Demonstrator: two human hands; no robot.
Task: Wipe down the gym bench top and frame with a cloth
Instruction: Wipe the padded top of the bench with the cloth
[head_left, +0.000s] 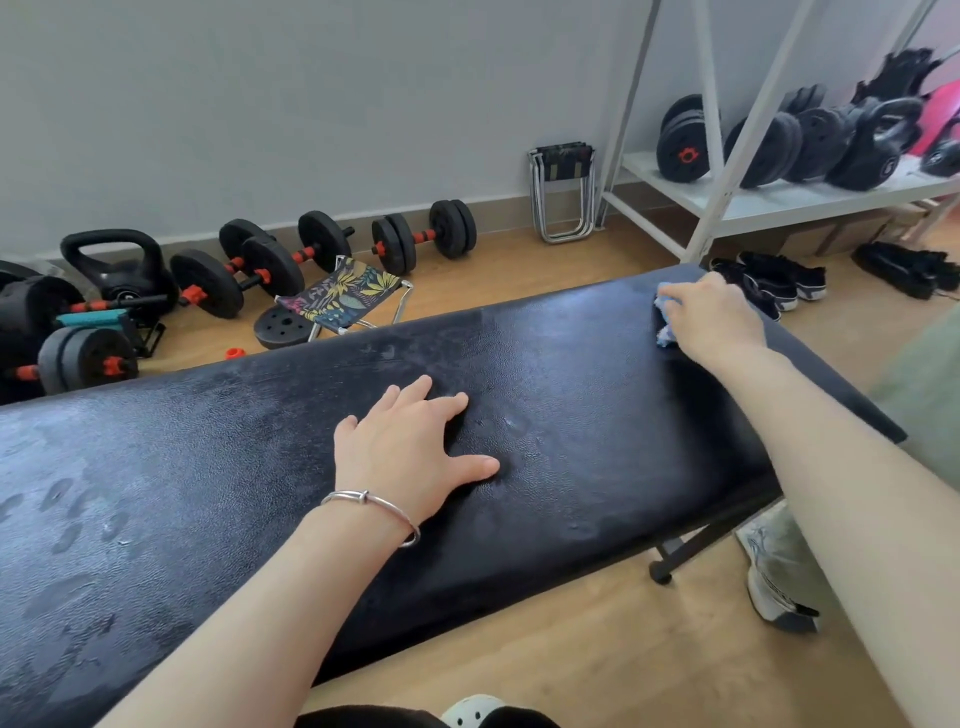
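A long black padded gym bench top (218, 467) runs across the view, with dusty smears and fingerprints on its left part. My left hand (410, 452) rests flat on the middle of the pad, fingers spread, a silver bangle on the wrist. My right hand (711, 317) reaches to the far right end of the pad and holds a light blue cloth (665, 325) bunched under its fingers, pressed on the surface. A black frame leg (685, 551) shows under the right end.
Dumbbells (423, 234), a kettlebell (122, 270) and weight plates line the wall behind the bench, with a small folding stool (343, 293). A white rack (727, 197) with weights stands at the back right, shoes (779, 280) beneath it. Another person's leg and shoe (774, 577) stand at the right.
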